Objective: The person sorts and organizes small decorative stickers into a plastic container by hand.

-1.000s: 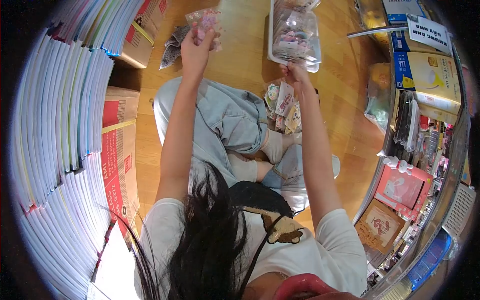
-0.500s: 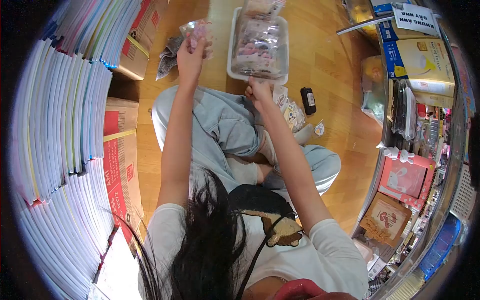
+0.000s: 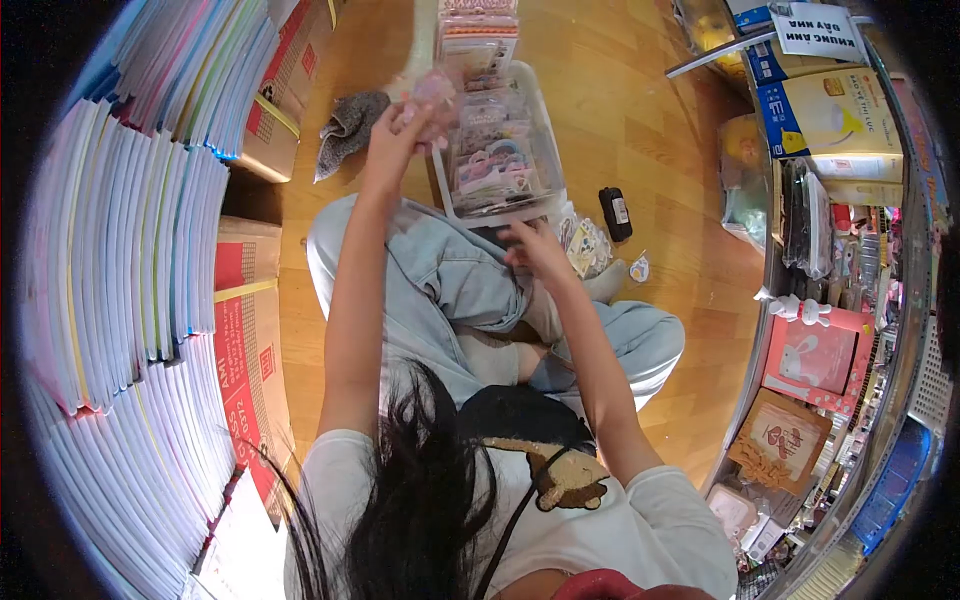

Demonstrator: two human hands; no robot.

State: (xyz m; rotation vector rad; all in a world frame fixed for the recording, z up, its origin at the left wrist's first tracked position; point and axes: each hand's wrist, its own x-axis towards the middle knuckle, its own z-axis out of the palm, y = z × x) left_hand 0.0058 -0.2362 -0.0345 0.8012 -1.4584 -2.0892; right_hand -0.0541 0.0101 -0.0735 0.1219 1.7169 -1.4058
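My left hand (image 3: 393,150) is closed on a small clear packet with pink items (image 3: 432,103), blurred by motion, beside the left rim of a white plastic basket (image 3: 553,160). Upright clear packets (image 3: 495,165) with small colourful items fill the basket, and pinkish packets (image 3: 478,30) stand at its far end. Just below the basket's near edge is my right hand (image 3: 535,250), its fingers apart and holding nothing. Near it, a pile of small packets (image 3: 588,247) lies on the floor.
A grey cloth (image 3: 350,128) lies left of the basket. On the wooden floor at right are a black object (image 3: 615,213) and a small round tag (image 3: 639,268). Stacked notebooks (image 3: 110,250) and cartons (image 3: 250,350) line the left; shelves with boxes (image 3: 835,115) line the right.
The basket has come nearer to my legs and its packets now show more upright. My left hand moved right with the packet. My right hand let go of the basket's edge and sits lower.
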